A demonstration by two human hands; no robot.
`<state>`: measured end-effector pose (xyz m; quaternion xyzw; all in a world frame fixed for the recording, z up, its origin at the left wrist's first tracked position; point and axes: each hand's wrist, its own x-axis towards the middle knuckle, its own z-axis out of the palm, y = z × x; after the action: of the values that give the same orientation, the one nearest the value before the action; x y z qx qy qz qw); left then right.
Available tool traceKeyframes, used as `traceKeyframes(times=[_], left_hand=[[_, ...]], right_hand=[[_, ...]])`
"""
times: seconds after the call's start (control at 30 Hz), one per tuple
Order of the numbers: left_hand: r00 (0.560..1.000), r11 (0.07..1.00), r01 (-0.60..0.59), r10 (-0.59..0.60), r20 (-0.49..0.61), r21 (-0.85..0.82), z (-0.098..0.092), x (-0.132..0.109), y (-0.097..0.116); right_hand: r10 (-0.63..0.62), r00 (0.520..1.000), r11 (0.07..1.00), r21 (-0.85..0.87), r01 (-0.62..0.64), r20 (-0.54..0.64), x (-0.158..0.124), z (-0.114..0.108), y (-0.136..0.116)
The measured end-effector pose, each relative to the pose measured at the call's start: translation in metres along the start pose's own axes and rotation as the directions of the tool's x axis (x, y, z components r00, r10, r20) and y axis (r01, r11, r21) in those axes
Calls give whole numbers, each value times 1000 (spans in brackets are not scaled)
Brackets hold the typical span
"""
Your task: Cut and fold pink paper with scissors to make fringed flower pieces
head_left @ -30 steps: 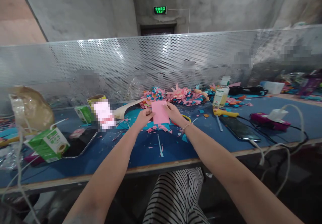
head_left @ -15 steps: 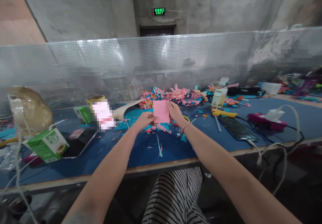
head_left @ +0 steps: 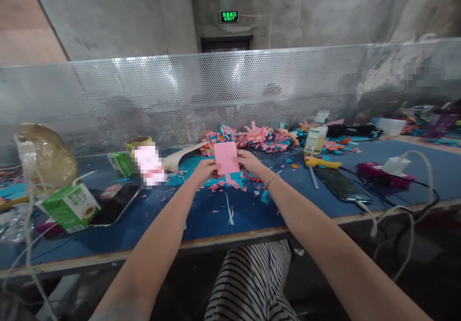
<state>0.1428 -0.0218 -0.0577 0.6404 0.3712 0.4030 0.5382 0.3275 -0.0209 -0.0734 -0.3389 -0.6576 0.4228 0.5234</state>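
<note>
A flat pink rectangle of paper (head_left: 226, 158) is held up over the table between both hands, tilted slightly. My left hand (head_left: 208, 168) pinches its lower left edge. My right hand (head_left: 251, 163) grips its right edge with the fingers closed. Whether it is one sheet or several cannot be seen. Below it lie a light blue sheet (head_left: 190, 169) and pink paper scraps (head_left: 233, 181). Behind it sits a heap of pink, blue and orange cut-paper flowers (head_left: 259, 136).
A yellow glue gun (head_left: 323, 162) and a dark phone (head_left: 342, 185) lie to the right, near a bottle (head_left: 316, 138). Cartons, one green and white (head_left: 72, 208), stand at the left by a propped, blurred screen (head_left: 148, 165). A perforated metal panel (head_left: 162, 95) closes off the back.
The pink paper has tilted and shifted slightly left. My right hand has slid from its upper right corner down to the middle of its right edge.
</note>
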Motion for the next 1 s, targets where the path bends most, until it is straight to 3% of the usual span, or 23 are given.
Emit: traceKeyframes(times=[0.2, 0.47, 0.63, 0.8, 1.0], left_hand=[[984, 989, -147, 147, -97, 10, -2, 4, -4], [995, 981, -67, 52, -89, -182, -1, -1, 5], [999, 963, 15, -28, -42, -268, 1, -7, 13], [997, 969, 1, -19, -70, -247, 0, -7, 11], [992, 985, -100, 88, -85, -144, 0, -4, 7]], right_hand=[[85, 995, 994, 63, -88, 49, -2, 0, -1], [223, 975, 929, 309, -205, -24, -3, 2, -6], [197, 979, 894, 400, -204, 59, -5, 0, -10], [237, 964, 850, 455, -265, 118, -8, -1, -14], [262, 959, 852, 440, -283, 109, -10, 1, -19]])
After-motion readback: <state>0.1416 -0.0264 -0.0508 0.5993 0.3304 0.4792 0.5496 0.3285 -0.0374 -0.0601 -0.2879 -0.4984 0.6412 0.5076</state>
